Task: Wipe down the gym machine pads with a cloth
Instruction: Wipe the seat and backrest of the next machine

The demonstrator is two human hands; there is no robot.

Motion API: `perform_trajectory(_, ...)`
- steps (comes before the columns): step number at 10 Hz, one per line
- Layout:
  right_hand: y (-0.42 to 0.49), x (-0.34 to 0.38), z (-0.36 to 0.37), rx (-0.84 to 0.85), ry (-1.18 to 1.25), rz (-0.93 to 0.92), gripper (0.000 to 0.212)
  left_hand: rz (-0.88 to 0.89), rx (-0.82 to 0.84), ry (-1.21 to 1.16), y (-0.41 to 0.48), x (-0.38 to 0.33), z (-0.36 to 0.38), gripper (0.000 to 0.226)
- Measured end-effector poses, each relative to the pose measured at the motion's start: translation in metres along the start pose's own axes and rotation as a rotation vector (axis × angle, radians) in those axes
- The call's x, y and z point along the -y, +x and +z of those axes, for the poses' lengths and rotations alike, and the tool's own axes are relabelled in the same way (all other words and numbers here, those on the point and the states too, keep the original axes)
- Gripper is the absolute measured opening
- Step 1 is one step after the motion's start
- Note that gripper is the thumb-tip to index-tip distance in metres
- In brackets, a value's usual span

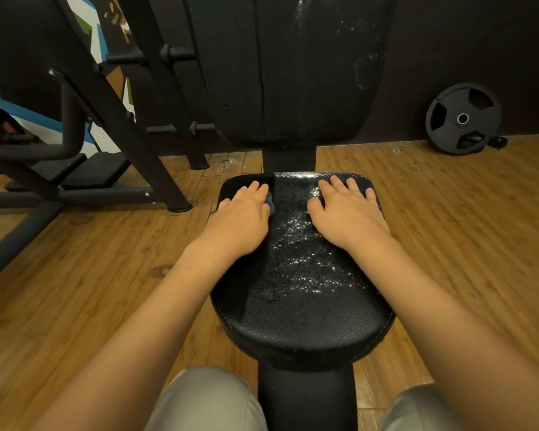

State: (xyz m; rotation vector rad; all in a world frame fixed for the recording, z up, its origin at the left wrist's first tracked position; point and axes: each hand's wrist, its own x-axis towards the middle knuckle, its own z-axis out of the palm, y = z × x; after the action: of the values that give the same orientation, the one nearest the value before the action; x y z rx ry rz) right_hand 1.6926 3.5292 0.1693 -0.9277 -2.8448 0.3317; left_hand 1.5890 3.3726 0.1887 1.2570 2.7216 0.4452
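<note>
A black textured seat pad point(299, 293) lies in front of me, glistening with wet droplets down its middle. Behind it stands the black back pad point(290, 73), streaked with white marks. My left hand point(241, 216) lies flat on the seat's far left part, fingers straight, pressing on a small dark grey cloth point(269, 203); only a bit of the cloth shows beside my fingers. My right hand point(346, 213) rests flat on the far right part of the seat with fingers spread and nothing under it that I can see.
A black machine frame point(115, 119) with pegs and foot plates stands at the left on the wooden floor. A black weight plate point(462, 118) leans against the dark wall at the right. My knees point(209, 399) are at the bottom edge, either side of the seat post.
</note>
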Motion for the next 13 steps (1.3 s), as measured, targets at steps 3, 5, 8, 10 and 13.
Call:
perform_trajectory(3, 0.001, -0.001, 0.001, -0.006, 0.004, 0.004, 0.061, 0.018, -0.065, -0.028, -0.058, 0.007, 0.013, 0.053)
perform_trajectory(5, 0.0, 0.0, 0.0, -0.005, -0.001, 0.005, 0.061, 0.023, -0.019, -0.032, -0.037, 0.002, 0.005, 0.053)
perform_trajectory(8, 0.001, -0.002, 0.001, -0.011, 0.007, 0.004, 0.061, 0.021, -0.081, -0.053, -0.097, 0.0, 0.016, 0.053)
perform_trajectory(10, 0.0, 0.0, 0.001, -0.007, 0.009, 0.006, 0.062, 0.009, -0.053, -0.011, -0.068, -0.002, 0.012, 0.053)
perform_trajectory(13, 0.0, -0.001, 0.001, -0.01, 0.008, 0.0, 0.062, -0.019, -0.102, -0.071, -0.13, -0.009, 0.017, 0.055)
